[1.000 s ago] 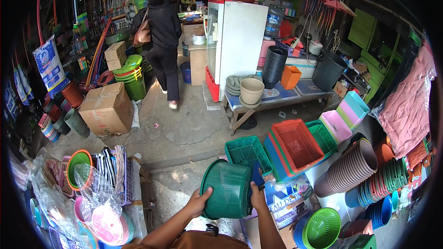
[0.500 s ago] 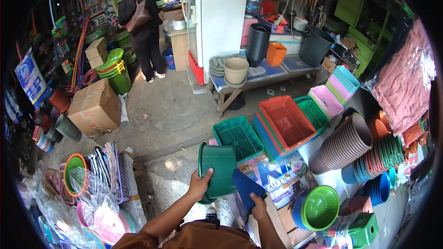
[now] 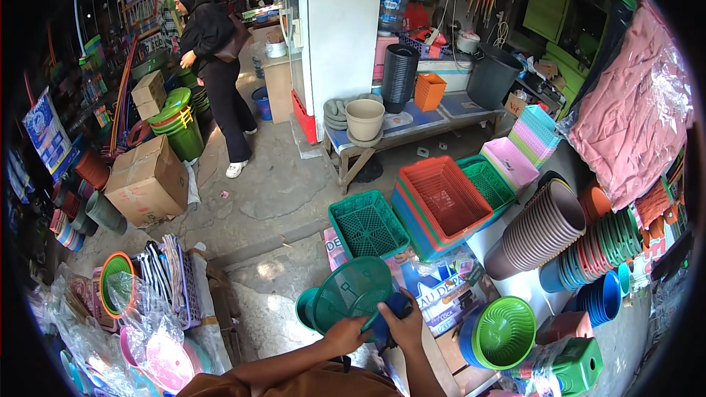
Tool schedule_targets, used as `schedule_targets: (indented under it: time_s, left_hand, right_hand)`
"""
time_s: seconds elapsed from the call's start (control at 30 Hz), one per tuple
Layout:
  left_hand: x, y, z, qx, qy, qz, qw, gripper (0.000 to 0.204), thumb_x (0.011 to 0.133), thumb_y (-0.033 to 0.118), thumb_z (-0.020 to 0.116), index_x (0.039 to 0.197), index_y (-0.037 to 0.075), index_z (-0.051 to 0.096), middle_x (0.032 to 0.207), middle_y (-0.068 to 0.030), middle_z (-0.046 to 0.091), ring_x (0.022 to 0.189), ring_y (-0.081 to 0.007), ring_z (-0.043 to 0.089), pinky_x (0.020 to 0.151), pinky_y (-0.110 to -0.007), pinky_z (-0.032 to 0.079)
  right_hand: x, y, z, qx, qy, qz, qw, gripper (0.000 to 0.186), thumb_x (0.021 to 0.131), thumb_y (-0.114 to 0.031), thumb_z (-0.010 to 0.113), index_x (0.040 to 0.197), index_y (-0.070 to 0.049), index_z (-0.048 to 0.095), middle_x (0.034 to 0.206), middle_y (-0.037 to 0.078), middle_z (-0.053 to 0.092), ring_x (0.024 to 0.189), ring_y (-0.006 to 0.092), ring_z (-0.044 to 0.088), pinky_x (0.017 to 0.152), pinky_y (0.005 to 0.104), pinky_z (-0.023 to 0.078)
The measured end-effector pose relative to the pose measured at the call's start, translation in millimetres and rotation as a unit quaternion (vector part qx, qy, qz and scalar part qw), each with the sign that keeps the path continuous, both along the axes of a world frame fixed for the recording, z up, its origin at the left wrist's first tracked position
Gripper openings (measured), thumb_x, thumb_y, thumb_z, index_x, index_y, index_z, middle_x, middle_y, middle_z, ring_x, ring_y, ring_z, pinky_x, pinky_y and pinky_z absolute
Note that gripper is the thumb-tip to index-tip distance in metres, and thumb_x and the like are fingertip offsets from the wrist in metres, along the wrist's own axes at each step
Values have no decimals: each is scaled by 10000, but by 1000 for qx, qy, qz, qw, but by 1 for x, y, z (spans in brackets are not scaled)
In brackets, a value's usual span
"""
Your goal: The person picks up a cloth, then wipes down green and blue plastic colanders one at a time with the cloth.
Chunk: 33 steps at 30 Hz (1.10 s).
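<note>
A round green plastic basket (image 3: 351,290) with perforated sides is tilted in front of me, its wide round face turned up. My left hand (image 3: 347,335) is closed on the near edge of this basket. Beside it, at the basket's right edge, my right hand (image 3: 404,326) grips a dark blue cloth (image 3: 398,303). The two hands are close together, and part of the cloth hangs between them. Just beyond the basket lies a green rectangular crate (image 3: 369,225) with a lattice bottom.
To the right are stacked red trays (image 3: 446,195), brown pots (image 3: 540,228) and light green bowls (image 3: 507,331). Wrapped plastic goods (image 3: 165,353) stand at lower left. Farther off are a cardboard box (image 3: 149,180), a bench (image 3: 412,126), a white fridge (image 3: 344,51) and a person in black (image 3: 213,51).
The green basket has turned its round face upward, and my left hand has shifted right to its near edge. My right hand has risen beside it with the cloth. The person in black has turned and stepped.
</note>
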<state>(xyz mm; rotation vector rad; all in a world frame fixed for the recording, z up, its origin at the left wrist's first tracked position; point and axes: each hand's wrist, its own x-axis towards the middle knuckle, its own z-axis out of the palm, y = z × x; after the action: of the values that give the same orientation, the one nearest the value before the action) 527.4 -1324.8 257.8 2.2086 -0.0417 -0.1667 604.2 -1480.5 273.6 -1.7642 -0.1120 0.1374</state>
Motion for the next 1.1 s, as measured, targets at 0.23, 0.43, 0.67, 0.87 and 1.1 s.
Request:
schedule_targets:
  time_s: [0.23,0.43,0.67,0.87,1.1]
  left_hand:
    - [-4,-31,-15,202,44,-153,966,327,878,150,517,1186,59,575,987,-198,667,817,-373,673,669,-476,548]
    - [3,-46,-42,93,-14,-325,941,425,809,425,700,1116,133,663,972,-113,668,859,-329,659,772,-420,528]
    - [6,-77,-134,3,-68,5,998,602,847,229,731,1301,-32,433,1036,-150,597,970,-235,612,774,-347,495]
    - [48,-138,-193,-274,270,61,921,576,918,150,650,1383,4,343,1124,-147,580,683,-174,662,552,-260,505]
    - [180,-178,-283,-303,151,127,932,616,911,-38,555,1453,92,293,1313,-109,458,758,-142,636,577,-238,508]
  right_hand:
    - [-22,-34,-47,-132,76,-79,985,645,729,-168,745,1305,-1,507,1126,212,654,1022,283,662,864,348,517]
    - [-73,-115,-100,-4,141,-238,961,601,727,-83,701,1294,-12,515,965,137,671,853,215,655,788,330,521]
    - [-124,-203,-138,70,135,-363,919,597,731,-25,664,1299,34,488,975,117,647,870,177,622,797,311,506]
    - [-77,-206,-225,167,124,-450,868,672,768,-39,641,1385,23,381,1088,167,606,969,224,606,865,332,490]
    - [58,-200,-294,86,129,-396,905,708,815,-92,666,1401,-14,278,1159,204,548,1021,261,582,874,355,480]
